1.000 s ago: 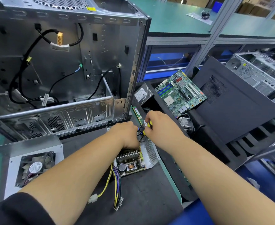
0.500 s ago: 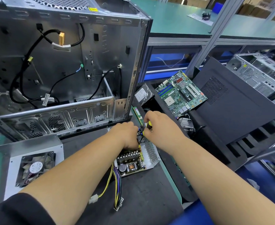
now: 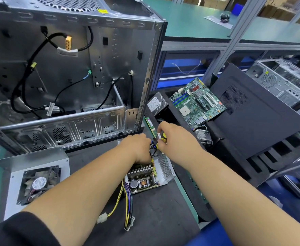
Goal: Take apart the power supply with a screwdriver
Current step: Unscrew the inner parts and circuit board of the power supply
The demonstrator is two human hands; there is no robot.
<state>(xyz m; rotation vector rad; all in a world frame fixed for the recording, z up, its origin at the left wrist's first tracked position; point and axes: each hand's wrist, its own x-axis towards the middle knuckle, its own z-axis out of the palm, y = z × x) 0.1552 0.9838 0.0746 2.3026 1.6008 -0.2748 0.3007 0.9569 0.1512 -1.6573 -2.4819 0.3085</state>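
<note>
**Both hands at the far end of the opened power supply**

While the power supply [image 3: 146, 176] lies open on the dark mat [image 3: 154, 215], just in front of the empty computer case [image 3: 71, 82], the right hand [image 3: 174, 139] curls its fingers round the yellow-and-black screwdriver [image 3: 161, 137]. The left hand [image 3: 138, 148] rests on the unit's far end, fingers bent down; whether it grips anything I cannot tell. The unit's fan cover [image 3: 30, 178] lies well to the left.

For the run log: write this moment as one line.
stage: unscrewing | right hand: grips screwdriver | left hand: steadies power supply | cover with fan: set aside, left
</note>
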